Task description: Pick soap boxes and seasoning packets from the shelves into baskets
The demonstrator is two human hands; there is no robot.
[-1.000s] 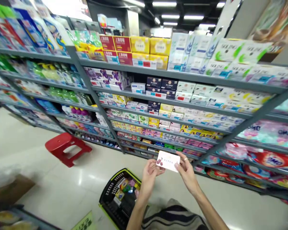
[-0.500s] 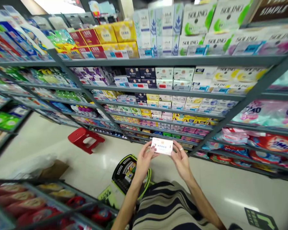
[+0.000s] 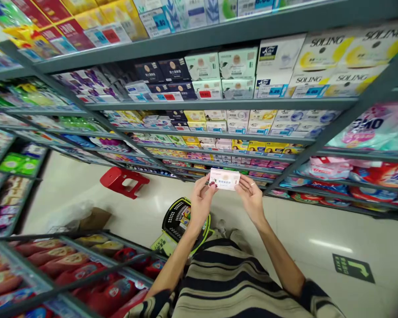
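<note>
I hold a small white soap box (image 3: pixel 224 179) with pink print in both hands, level in front of me. My left hand (image 3: pixel 200 203) pinches its left end and my right hand (image 3: pixel 250 201), with a ring on one finger, grips its right end. Below my hands a black shopping basket (image 3: pixel 174 212) with a green rim stands on the floor and holds several packets. In front of me grey shelves (image 3: pixel 199 104) carry rows of boxed soap.
A red plastic stool (image 3: pixel 123 181) stands on the pale floor by the shelves at left. A cardboard box (image 3: pixel 94 218) lies near a second shelf unit (image 3: pixel 59 265) with red packs at lower left. A green arrow sign (image 3: pixel 353 268) marks the floor at right.
The view has tilted down and back, so the shelves look closer and my striped top shows. Both hands stay on the box, raised slightly toward the shelves.
</note>
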